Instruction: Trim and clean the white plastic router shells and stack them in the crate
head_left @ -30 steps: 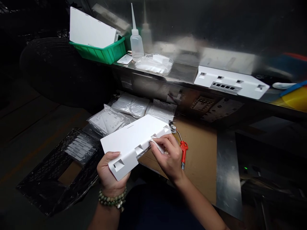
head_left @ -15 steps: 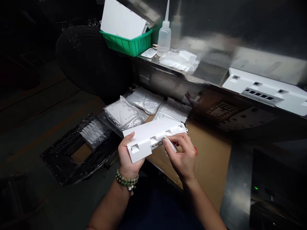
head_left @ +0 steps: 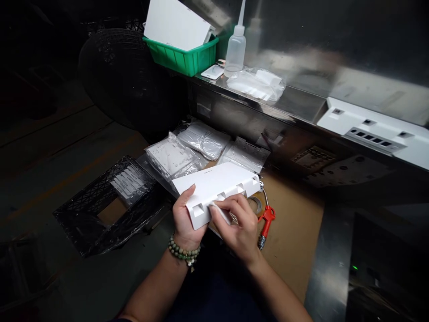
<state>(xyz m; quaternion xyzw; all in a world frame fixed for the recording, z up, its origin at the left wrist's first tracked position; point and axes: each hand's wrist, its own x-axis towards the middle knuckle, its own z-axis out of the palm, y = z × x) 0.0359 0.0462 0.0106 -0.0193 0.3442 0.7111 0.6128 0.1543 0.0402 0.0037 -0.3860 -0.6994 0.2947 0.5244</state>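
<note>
While L hand grips wht housing, grn bin holds wht panel.

White casing — red air gun

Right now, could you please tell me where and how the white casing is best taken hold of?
I'd take the white casing by its left end, from the near left, thumb over the broad flat face, fingers beneath, as the left hand seems to; that leaves most of the recessed near edge to the right hand.
</note>
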